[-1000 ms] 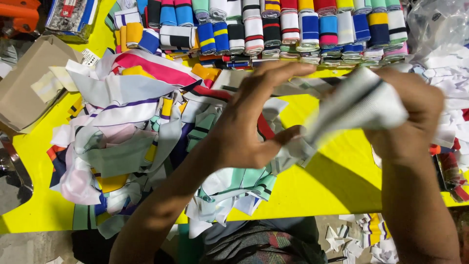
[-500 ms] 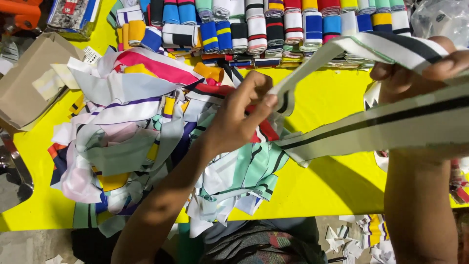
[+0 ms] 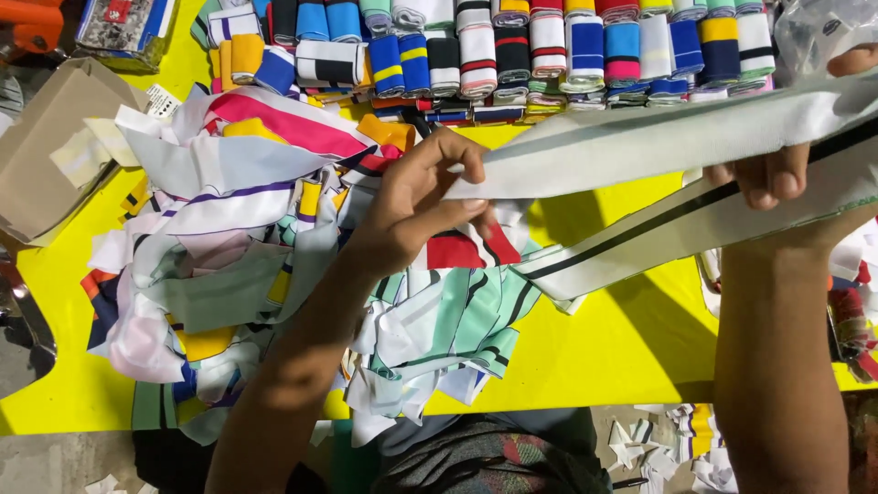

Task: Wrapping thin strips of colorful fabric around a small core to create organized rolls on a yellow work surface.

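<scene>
The person's left hand [image 3: 430, 197] sits near the middle of the yellow table [image 3: 604, 348], thumb and fingers pressed together on one end of a long pale grey strip of ribbed fabric [image 3: 658, 146]. That strip runs out toward three o'clock, where the right hand [image 3: 777, 174] grips it, fingers curled over its upper fold; the thumb is hidden behind the cloth, so I can't quite tell how tightly that side is held. The strip doubles back below, and its lower fold carries a thin black stripe [image 3: 677, 215] along its length, sloping down toward the table's centre at about five o'clock from the left hand. It hangs in the air between the two hands, above the table, not lying on it. Beneath the left wrist and spreading to nine o'clock lies a loose heap of cut fabric strips [image 3: 238, 256], white, pink, mint green, yellow and navy, tangled over one another. At twelve o'clock, along the far edge, stand rows of rolled striped bands [image 3: 512, 50] packed side by side in many colours. A brown cardboard box [image 3: 50, 155] sits at ten o'clock, just beside the heap. Small white offcuts [image 3: 658, 439] litter the floor at about five o'clock, below the table's near edge.
</scene>
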